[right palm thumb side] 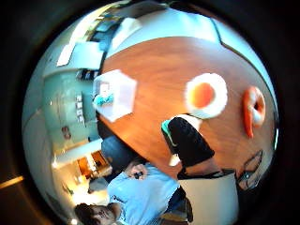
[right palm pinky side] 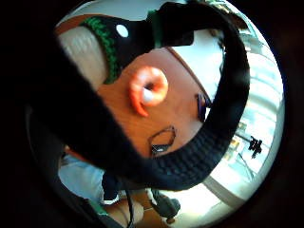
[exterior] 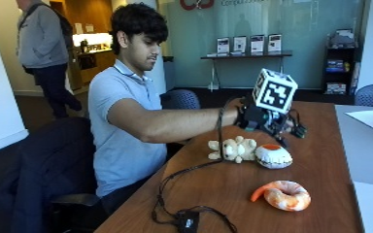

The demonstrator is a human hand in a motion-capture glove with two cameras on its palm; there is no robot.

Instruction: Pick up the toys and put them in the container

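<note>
Nearest the outside camera on the wooden table lies an orange shrimp toy, curled into a ring; beyond it sit a white egg toy with an orange yolk and, touching its side, a cream plush animal. Over those two the gloved right hand hangs in the air (whether its fingers are straight or curled cannot be told, and nothing shows in them). Near the table's far edge, well apart from the toys, stands the clear container.
</note>
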